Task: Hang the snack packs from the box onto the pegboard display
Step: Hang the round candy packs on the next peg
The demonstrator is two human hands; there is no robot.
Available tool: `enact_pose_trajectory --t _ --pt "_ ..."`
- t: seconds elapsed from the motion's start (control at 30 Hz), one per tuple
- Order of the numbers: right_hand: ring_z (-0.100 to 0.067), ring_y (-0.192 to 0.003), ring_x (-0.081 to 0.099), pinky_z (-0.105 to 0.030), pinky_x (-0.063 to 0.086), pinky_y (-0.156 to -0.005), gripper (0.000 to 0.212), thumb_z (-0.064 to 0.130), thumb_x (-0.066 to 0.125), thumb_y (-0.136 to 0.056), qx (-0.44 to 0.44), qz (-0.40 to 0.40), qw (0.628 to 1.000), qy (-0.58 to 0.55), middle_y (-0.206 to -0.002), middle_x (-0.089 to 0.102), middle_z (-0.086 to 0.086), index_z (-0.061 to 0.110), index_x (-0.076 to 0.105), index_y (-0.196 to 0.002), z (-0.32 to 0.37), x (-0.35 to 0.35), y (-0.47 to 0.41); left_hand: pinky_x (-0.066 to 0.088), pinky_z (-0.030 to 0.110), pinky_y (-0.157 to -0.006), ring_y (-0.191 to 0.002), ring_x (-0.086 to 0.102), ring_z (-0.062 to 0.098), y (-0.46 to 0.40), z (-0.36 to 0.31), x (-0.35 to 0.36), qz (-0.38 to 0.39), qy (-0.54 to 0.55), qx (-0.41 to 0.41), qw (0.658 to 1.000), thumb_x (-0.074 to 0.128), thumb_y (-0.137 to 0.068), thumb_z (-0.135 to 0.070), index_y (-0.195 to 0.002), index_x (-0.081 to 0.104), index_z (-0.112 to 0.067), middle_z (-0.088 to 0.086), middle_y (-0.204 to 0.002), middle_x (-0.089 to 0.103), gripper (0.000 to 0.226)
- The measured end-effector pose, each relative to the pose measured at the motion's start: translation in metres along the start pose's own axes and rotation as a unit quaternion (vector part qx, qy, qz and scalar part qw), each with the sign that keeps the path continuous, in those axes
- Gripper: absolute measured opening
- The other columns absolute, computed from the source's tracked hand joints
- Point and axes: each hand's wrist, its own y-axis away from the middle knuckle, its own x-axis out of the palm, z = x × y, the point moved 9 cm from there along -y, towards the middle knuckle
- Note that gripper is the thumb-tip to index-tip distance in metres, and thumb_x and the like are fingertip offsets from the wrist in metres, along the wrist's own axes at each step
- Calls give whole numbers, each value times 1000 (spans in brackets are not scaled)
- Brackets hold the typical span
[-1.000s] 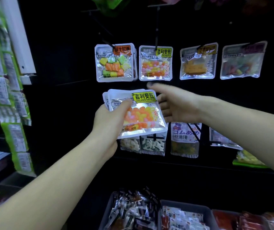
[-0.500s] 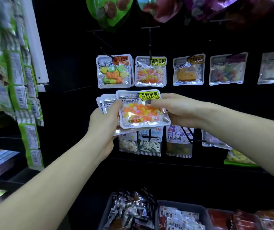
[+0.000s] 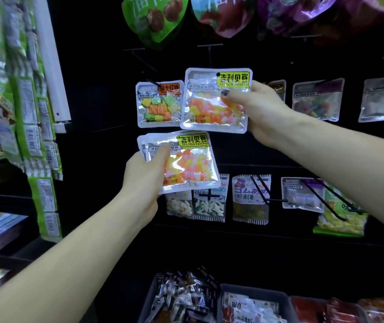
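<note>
My right hand [image 3: 259, 113] pinches one silver snack pack [image 3: 212, 106] with orange and yellow candies and a yellow label. It holds the pack up against the black pegboard [image 3: 97, 89], just under a black peg [image 3: 209, 57]. My left hand [image 3: 144, 173] grips a small stack of the same packs [image 3: 186, 164] lower down, thumb across the front. A hanging pack of cube candies [image 3: 158, 106] sits just left of the raised pack.
More silver packs hang to the right [image 3: 316, 101] and in a lower row [image 3: 251, 199]. Large green and red bags [image 3: 156, 17] hang above. Grey bins of snacks [image 3: 251, 304] stand below. Green packs [image 3: 32, 127] hang on the left.
My right hand has taken the top pack off the stack and lifted it up to the peg. My left hand stays low with the stack. The view tilted upward.
</note>
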Motion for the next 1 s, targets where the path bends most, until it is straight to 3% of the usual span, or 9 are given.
enact_pose_trajectory --t 0.17,0.27,0.37,0.5,0.6,0.73,0.8,0.87,1.0 --pt "-20 -70 69 -34 60 -67 13 1 68 -94 -4 -6 1000 -8 -94 71 -8 7 67 -105 10 13 -11 55 58 -101 -108 73 33 2 -6 3 1 -5 9 1000 70 -53 -68 -115 70 -22 7 -116 76 77" --pt "-29 -74 68 -37 60 -68 18 -2 67 -93 7 -14 1000 -16 -97 71 -13 3 68 -110 8 17 -18 55 59 -100 -110 72 35 3 -7 2 -3 -7 14 1000 71 -54 -69 -113 71 -23 8 -116 76 76" --pt "-36 -77 67 -43 54 -73 24 -3 64 -93 19 -21 1000 -12 -98 71 -17 -2 66 -117 4 19 -21 56 59 -99 -108 74 34 4 -8 -1 -4 -15 18 1000 72 -70 -62 -113 72 -20 8 -113 78 60" --pt "-27 -63 66 -35 54 -64 19 0 65 -92 18 -30 999 -6 -86 71 -11 2 68 -111 1 22 -24 58 57 -98 -103 76 32 -1 -4 -7 -9 -14 17 1000 70 -89 -51 -114 72 -17 8 -110 79 42" --pt "-33 -72 66 -42 54 -73 19 6 70 -85 13 -48 999 -6 -90 72 -12 5 71 -104 -2 20 -27 58 56 -97 -103 76 31 -4 0 -8 -9 -13 13 1000 70 -92 -49 -112 73 -19 6 -108 80 36" --pt "-32 -76 65 -41 53 -72 25 3 67 -88 10 -68 998 -8 -95 71 -11 1 71 -113 -7 16 -28 59 55 -96 -102 76 31 -8 3 -7 -6 -14 14 1000 70 -92 -49 -107 74 -23 4 -106 80 30" --pt "-33 -84 69 -41 56 -80 26 7 71 -86 13 -82 997 -9 -100 73 -11 1 71 -111 -11 13 -30 57 58 -99 -107 74 35 -9 5 -7 -7 -14 12 1000 71 -83 -55 -105 75 -24 7 -110 79 38" --pt "-36 -89 73 -44 57 -87 36 15 75 -78 20 -90 996 0 -107 75 -14 2 71 -111 -14 13 -31 57 59 -99 -108 74 35 -11 7 -7 -5 -7 14 1000 71 -87 -51 -104 75 -23 9 -111 79 34" --pt "-43 -99 73 -52 57 -82 52 28 76 -63 24 -93 995 37 -113 73 -23 1 70 -107 -22 12 -43 57 59 -100 -107 75 33 -14 12 -7 4 -2 15 1000 66 -99 -41 -106 76 -23 5 -109 80 21"
